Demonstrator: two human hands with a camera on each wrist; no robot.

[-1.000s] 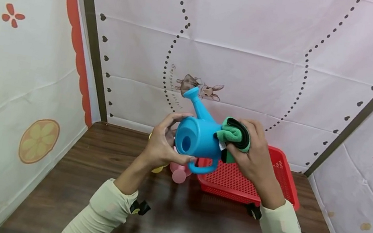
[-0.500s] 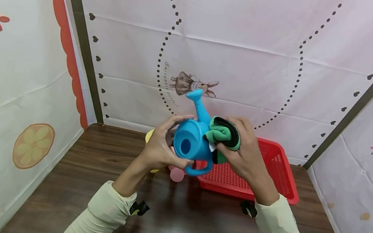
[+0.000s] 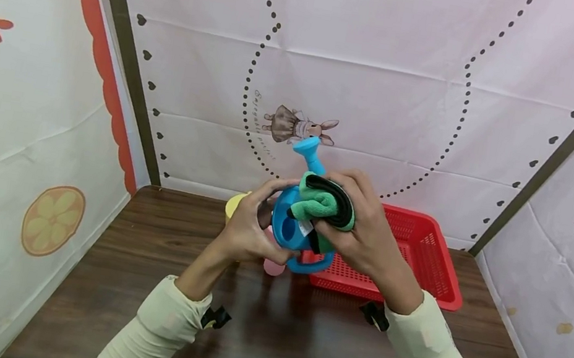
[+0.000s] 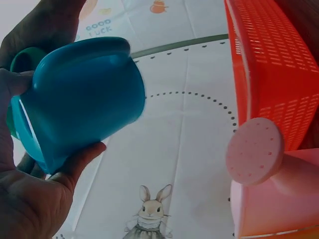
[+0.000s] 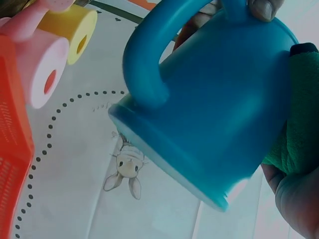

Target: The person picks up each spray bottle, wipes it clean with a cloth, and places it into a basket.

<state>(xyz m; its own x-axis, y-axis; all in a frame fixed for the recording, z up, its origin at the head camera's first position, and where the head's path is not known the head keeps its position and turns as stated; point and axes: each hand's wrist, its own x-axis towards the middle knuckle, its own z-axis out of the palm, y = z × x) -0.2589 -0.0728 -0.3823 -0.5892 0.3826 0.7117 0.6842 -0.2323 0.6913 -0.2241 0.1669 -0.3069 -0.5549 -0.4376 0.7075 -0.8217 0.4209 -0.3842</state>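
A blue watering can [image 3: 314, 157] is held up above the table, tilted with its top opening facing the person and its spout toward the back wall. My left hand [image 3: 251, 226] grips it by the rim end, fingers and thumb spread round its side. In my right hand [image 3: 363, 232] a folded green cloth [image 3: 319, 204] with black edging is bunched, pressed over the can near the opening and hiding part of it. The right wrist view shows the handle and base of the blue can [image 5: 214, 99], with the green cloth [image 5: 304, 109] along its side.
A red perforated basket [image 3: 422, 250] stands on the table behind the right hand. Beside it, partly hidden behind the left hand, are a pink watering can [image 5: 42, 62] and a yellow one [image 5: 77, 30]. Printed cloth walls [image 3: 378, 31] enclose the dark wooden table [image 3: 295, 343].
My right hand has moved left with the cloth, from the can's base end across its side toward the opening. The left hand keeps hold of the can, which has turned slightly.
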